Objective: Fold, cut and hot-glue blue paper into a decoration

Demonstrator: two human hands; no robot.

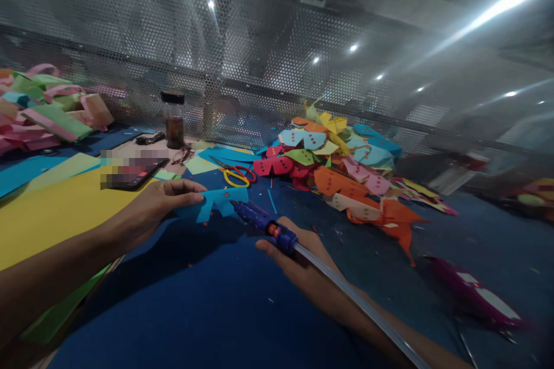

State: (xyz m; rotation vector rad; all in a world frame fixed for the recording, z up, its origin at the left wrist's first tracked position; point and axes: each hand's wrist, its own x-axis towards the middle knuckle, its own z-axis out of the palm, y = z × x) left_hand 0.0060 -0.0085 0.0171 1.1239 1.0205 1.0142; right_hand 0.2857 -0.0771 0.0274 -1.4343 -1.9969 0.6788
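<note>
My left hand [162, 204] pinches one end of a blue paper cutout [216, 203] with notches along its lower edge, holding it over the blue tabletop [186, 300]. A blue glue gun [259, 219] is in my right hand [303, 248], my fingers wrapped round its handle, which is mostly hidden. Its dark nozzle points left, at or very near the cutout's right part; I cannot tell if they touch. From the gun's rear a long clear glue stick [346, 288] runs back along my forearm. Scissors [236, 176] with yellow and red handles lie just beyond the cutout.
At the right rises a heap of cut paper shapes [329, 155]. Yellow paper sheets [52, 213], a phone [136, 173] and a lidded jar [173, 121] are on the left. A purple pouch-like object [480, 294] lies right. Perforated metal panel [251, 57] stands behind.
</note>
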